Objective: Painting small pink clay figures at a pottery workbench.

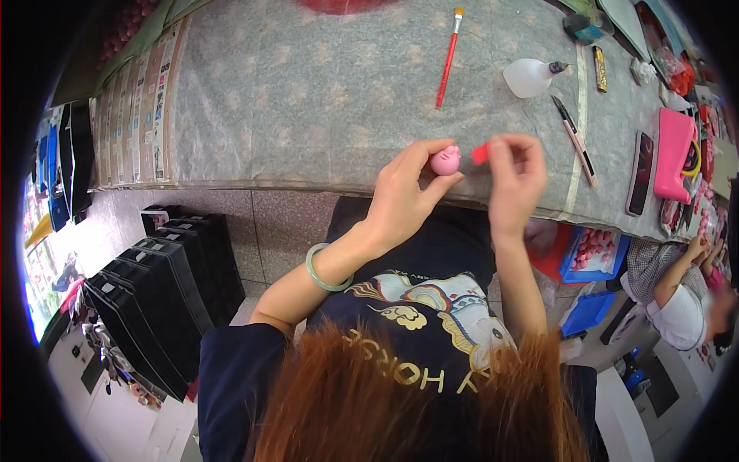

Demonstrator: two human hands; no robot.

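Observation:
My left hand (404, 192) pinches a small pink round figure (446, 160) between thumb and fingers, just over the near edge of the table. My right hand (514, 181) holds a small red piece (480, 154) at its fingertips, right beside the pink figure. A pale green bangle (323, 271) circles my left wrist. Both hands hover above my dark lap.
The grey patterned table cover (308, 92) bears a red paintbrush (448, 58), a clear squeeze bottle (531, 77), a craft knife (575, 138), a phone (640, 173) and a pink case (673, 154). Black trays (165, 292) stack at the left. Another person (681, 296) sits at the right.

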